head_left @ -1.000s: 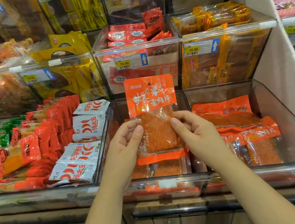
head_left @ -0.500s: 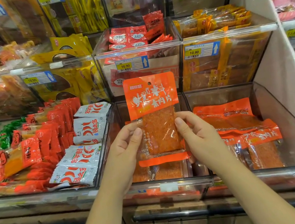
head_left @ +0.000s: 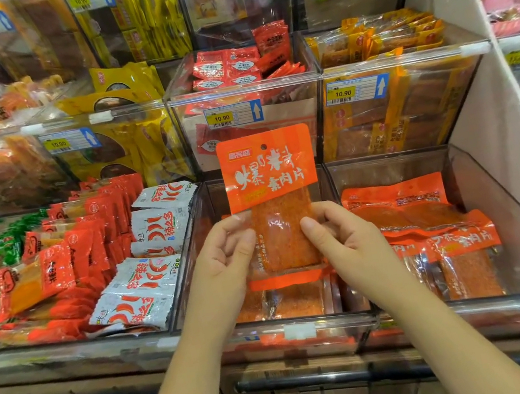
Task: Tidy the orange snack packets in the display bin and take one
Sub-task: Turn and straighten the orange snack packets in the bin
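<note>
- The left hand (head_left: 224, 258) and right hand (head_left: 346, 240) pinch an orange snack packet (head_left: 267, 167) upright over the display bin (head_left: 214, 201).
- More orange packets (head_left: 290, 299) lie beneath the fingers (head_left: 310, 226); white chilli sachets (head_left: 148, 279) sit outside the left fingers.

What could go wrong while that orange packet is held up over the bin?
1. The left hand and right hand only pinch the orange packet by its lower sides, on shiny film, so it might slip and drop.
2. If it drops, it could land on the packets lying below in the clear bin and mess them up.
3. Squeezing harder might crease it.
</note>
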